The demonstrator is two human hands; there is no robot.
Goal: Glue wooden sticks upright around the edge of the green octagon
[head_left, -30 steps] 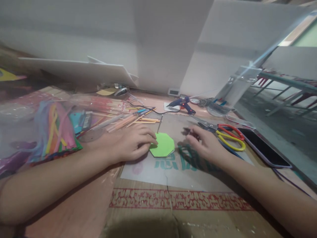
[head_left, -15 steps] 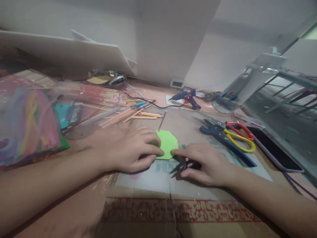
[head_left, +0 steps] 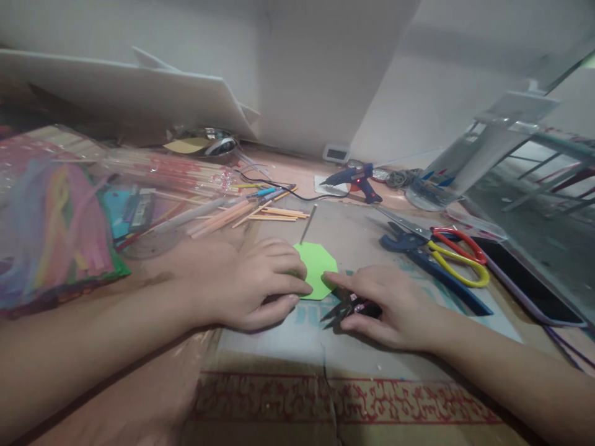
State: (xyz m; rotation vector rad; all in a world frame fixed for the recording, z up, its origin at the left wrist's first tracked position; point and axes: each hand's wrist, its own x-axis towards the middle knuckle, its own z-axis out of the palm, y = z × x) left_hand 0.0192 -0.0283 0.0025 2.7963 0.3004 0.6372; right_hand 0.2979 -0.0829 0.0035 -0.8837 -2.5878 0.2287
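A bright green many-sided piece of paper (head_left: pixel 320 266) lies flat in the middle. My left hand (head_left: pixel 260 285) rests over its left edge, fingers lying on it and pressing it down, holding nothing. In my right hand (head_left: pixel 395 303) is a small pair of dark snips (head_left: pixel 346 306), its blades pointing left and apart. The right index fingertip touches the green paper's right side. A thin stick (head_left: pixel 308 224) reaches away from the paper's far edge; whether it touches the paper I cannot tell.
On the right lie pliers (head_left: pixel 427 266), red-and-yellow-handled scissors (head_left: pixel 460 257) and a phone (head_left: pixel 525 279). A corded glue gun (head_left: pixel 356 179) stands behind, near a clear container (head_left: pixel 437 186). Several sticks (head_left: pixel 279 214) and a bag of pastel pipe cleaners (head_left: pixel 65 229) are left.
The view has shifted slightly, so most things sit a little farther right. My hands keep nearly the same hold; the right index finger lies a bit farther over the green paper's edge.
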